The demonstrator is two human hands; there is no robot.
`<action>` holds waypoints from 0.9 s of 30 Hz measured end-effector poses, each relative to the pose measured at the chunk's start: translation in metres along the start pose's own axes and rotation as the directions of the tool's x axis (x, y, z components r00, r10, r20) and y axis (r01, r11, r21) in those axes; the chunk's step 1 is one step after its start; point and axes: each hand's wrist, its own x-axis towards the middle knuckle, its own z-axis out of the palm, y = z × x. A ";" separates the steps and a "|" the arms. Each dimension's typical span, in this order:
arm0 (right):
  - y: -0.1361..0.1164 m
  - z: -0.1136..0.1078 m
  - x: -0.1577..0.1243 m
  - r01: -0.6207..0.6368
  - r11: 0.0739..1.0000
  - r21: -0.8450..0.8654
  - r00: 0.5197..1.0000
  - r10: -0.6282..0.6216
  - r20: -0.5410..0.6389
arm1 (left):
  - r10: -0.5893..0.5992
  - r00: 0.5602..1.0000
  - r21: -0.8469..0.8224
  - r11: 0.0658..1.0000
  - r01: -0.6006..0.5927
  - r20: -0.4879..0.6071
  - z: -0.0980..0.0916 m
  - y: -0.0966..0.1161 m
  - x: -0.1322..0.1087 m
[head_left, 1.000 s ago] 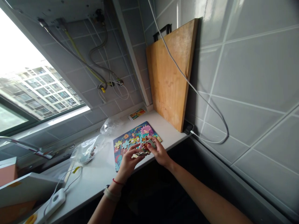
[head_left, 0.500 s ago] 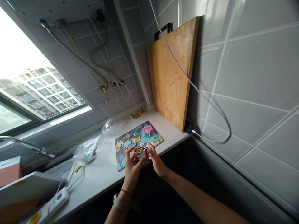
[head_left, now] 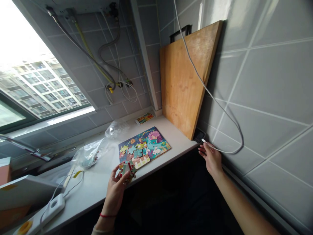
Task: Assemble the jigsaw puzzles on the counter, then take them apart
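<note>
My left hand [head_left: 116,185] is closed around a small stack of jigsaw puzzle pieces [head_left: 127,170], held over the counter's front edge. Just beyond it lies a colourful puzzle board [head_left: 156,138] with loose pieces resting on its left and middle part. Off to the right, my right hand [head_left: 213,160] pinches the white plug end of a charging cable [head_left: 226,152] between thumb and finger. That plug end sits beside a black box-shaped device [head_left: 199,135] at the counter's corner; whether it is plugged in, I cannot tell.
A wooden board [head_left: 184,81] leans against the tiled wall. Clear plastic bags [head_left: 89,151] and a small picture card [head_left: 144,118] lie on the white counter [head_left: 102,178]. A power strip [head_left: 52,207] and a faucet [head_left: 29,148] are at left.
My right hand has left the puzzle pieces and moved right to the cable's plug end. My left hand has shifted left and nearer, still holding the pieces.
</note>
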 end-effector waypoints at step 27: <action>0.007 -0.040 -0.040 0.155 0.954 -0.255 0.987 -0.160 0.003 | 0.084 0.991 -0.087 0.992 -0.094 -0.107 -0.028 0.038 0.024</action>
